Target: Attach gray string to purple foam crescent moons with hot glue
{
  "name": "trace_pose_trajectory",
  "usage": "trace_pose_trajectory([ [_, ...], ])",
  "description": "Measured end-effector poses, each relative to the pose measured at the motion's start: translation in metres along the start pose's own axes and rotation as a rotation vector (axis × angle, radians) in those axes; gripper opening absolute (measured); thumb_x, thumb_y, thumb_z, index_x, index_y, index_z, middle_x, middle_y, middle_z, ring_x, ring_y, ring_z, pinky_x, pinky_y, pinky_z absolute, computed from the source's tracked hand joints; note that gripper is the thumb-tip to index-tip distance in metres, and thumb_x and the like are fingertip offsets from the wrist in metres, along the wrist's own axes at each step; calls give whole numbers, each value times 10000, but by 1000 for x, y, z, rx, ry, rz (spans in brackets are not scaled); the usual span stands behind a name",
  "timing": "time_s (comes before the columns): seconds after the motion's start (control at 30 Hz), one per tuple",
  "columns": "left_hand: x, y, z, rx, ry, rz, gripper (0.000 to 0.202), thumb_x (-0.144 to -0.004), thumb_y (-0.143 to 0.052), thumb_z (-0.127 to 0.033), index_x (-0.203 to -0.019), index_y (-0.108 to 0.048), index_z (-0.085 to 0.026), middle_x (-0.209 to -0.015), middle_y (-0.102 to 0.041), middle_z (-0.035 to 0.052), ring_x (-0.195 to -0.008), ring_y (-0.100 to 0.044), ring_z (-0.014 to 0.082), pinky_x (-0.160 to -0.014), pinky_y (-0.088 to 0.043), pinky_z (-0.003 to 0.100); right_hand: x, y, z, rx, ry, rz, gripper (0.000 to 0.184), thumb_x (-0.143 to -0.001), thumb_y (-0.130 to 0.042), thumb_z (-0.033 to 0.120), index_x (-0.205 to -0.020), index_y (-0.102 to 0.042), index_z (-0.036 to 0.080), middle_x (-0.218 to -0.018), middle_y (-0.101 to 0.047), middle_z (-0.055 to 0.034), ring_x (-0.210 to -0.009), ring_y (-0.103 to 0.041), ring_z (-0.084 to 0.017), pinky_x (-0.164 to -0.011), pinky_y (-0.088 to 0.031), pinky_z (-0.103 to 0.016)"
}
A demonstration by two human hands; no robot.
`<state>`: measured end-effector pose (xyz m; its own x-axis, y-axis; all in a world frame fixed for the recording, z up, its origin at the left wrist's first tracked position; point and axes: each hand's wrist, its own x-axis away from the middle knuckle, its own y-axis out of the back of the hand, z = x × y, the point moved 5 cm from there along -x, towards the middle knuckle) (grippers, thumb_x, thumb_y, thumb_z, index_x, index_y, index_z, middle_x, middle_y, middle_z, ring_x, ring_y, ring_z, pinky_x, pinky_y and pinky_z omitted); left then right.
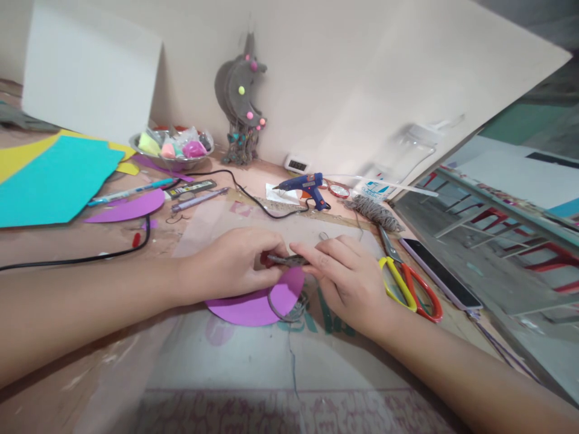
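My left hand [244, 260] is closed on a thin grey yarn-covered piece [289, 260], with a bit of red showing by its fingertips. At the other end of that piece, my right hand [347, 274] pinches it between bent fingers; the exact shape is mostly hidden. Just beneath both hands lies a rounded purple paper cutout [260, 307], partly covered by the left hand. A loose coil of grey yarn [296, 307] rests at its right edge, with a strand trailing toward me.
Behind the hands are a blue glue gun [302, 185], a yarn bundle [374, 212] and a bowl of colored clay [172, 158]. Scissors [409, 283] and a phone [441, 273] lie right. Turquoise paper [54, 181] and a black cord [72, 261] are left. A moon decoration [242, 90] hangs behind.
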<state>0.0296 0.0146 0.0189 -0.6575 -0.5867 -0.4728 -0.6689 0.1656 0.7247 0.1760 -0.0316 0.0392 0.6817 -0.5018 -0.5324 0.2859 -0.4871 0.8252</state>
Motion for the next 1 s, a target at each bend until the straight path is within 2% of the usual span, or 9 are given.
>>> trace_pose_trajectory([
  [0.2, 0, 1, -2, 1, 9, 4, 123, -791, -573, -263, -716, -553, -166, -640, -574, -28, -587, -503, 94, -559, -386, 214, 2, -2, -1, 62, 3, 21, 301, -912, -472, 200, -1176, -611, 156, -772, -584, -51, -715, -482, -175, -628, -382, -318],
  [0.4, 0, 0, 0, 28, 33, 20, 77, -781, -576, -245, -768, -588, -171, -693, -625, -16, -626, -534, 103, -581, -404, 219, 3, -1, -1, 64, 19, 16, 340, -912, -486, 213, -1238, -573, 173, -770, -580, -47, -728, -493, -179, -629, -378, -318],
  [0.57, -1, 0, 0, 24, 17, 2, 126, -793, -577, -267, -725, -572, -160, -648, -591, -22, -591, -514, 93, -556, -387, 214, 3, -2, 0, 79, 22, 18, 323, -918, -472, 201, -1223, -575, 173, -775, -587, -49, -717, -474, -175, -632, -371, -315],
  [0.77, 0, 0, -2, 49, -10, -8, 97, -788, -581, -248, -735, -576, -167, -649, -590, -28, -600, -526, 97, -571, -395, 220, 2, -2, 0, 70, 40, 21, 361, -901, -491, 174, -1257, -549, 179, -760, -586, -40, -722, -469, -181, -623, -360, -316],
  [1.0, 1, -1, -2, 46, -13, 0, 84, -796, -577, -244, -757, -587, -171, -664, -599, -27, -602, -518, 93, -574, -388, 216, -1, 1, 1, 55, 43, 15, 307, -902, -488, 166, -1189, -596, 166, -749, -590, -43, -703, -455, -176, -614, -355, -310],
])
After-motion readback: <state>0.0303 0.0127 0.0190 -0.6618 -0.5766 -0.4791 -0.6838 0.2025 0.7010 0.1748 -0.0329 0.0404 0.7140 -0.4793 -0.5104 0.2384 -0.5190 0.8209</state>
